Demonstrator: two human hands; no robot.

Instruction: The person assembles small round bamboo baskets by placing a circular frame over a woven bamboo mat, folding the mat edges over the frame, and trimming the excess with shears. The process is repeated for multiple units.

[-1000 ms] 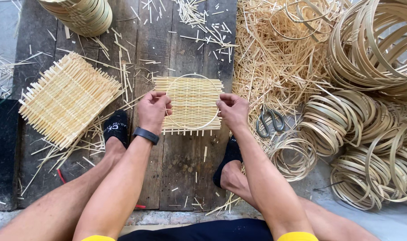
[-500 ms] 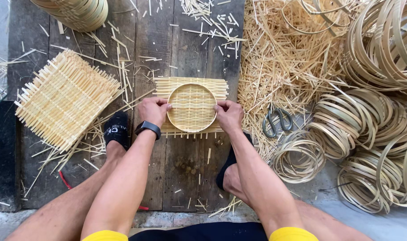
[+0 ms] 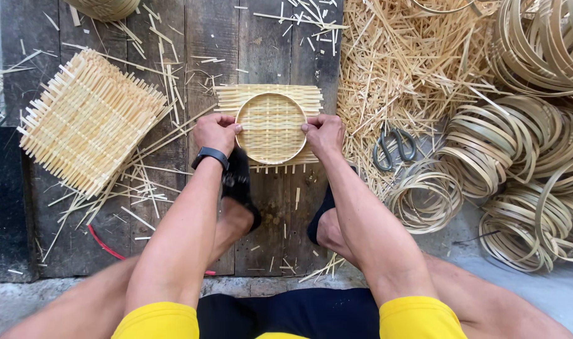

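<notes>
From my head camera, looking down: my left hand [image 3: 216, 133] grips the left edge of a round bamboo hoop [image 3: 271, 127], and my right hand [image 3: 324, 134] grips its right edge, fingers curled closed on the rim. The hoop sits pressed on a woven bamboo mat [image 3: 269, 100] lying on the dark wooden boards [image 3: 192, 44] just beyond my feet. A stack of woven mats [image 3: 88, 119] lies to the left. Right of my hands lie scissors [image 3: 394, 147] among loose bamboo slivers [image 3: 399, 63], with coiled bamboo rings [image 3: 525, 157] further right.
</notes>
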